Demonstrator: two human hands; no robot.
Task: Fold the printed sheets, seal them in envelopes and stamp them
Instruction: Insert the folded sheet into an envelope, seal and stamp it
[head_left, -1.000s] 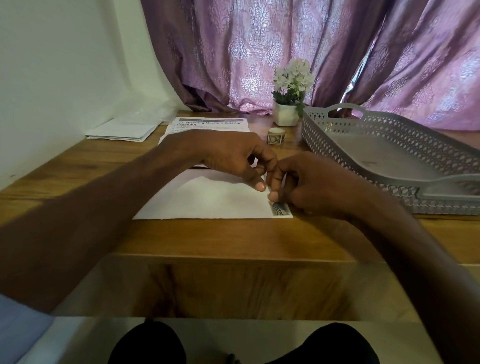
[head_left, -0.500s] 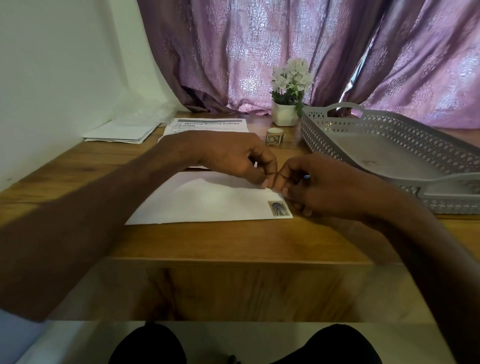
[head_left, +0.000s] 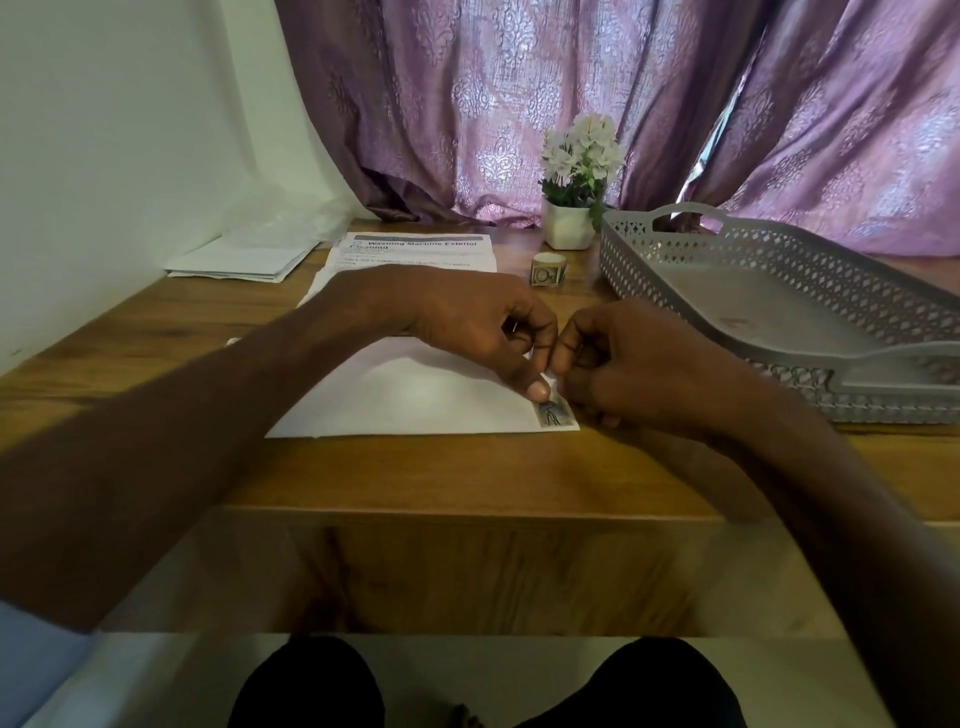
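Near the front edge of the wooden table (head_left: 467, 473), a flat white paper envelope (head_left: 415, 395) is laid, a bare strip of wood being left between its near edge and the table's lip. To the right of the fingers a grey perforated plastic tray (head_left: 779, 312) is set, its near rim just beside the right hand (head_left: 649, 374). Beyond the fingers a small stamp roll (head_left: 548, 270), a printed sheet (head_left: 415, 249) and a potted white flower (head_left: 576, 182) are seen.

The left hand (head_left: 467, 322) is curled, its thumb tip pressed on the small dark-printed stamp (head_left: 555, 414) at the envelope's near right corner. The right hand's fingers are curled against the left fingertips just above the stamp; whether anything is pinched there cannot be told.
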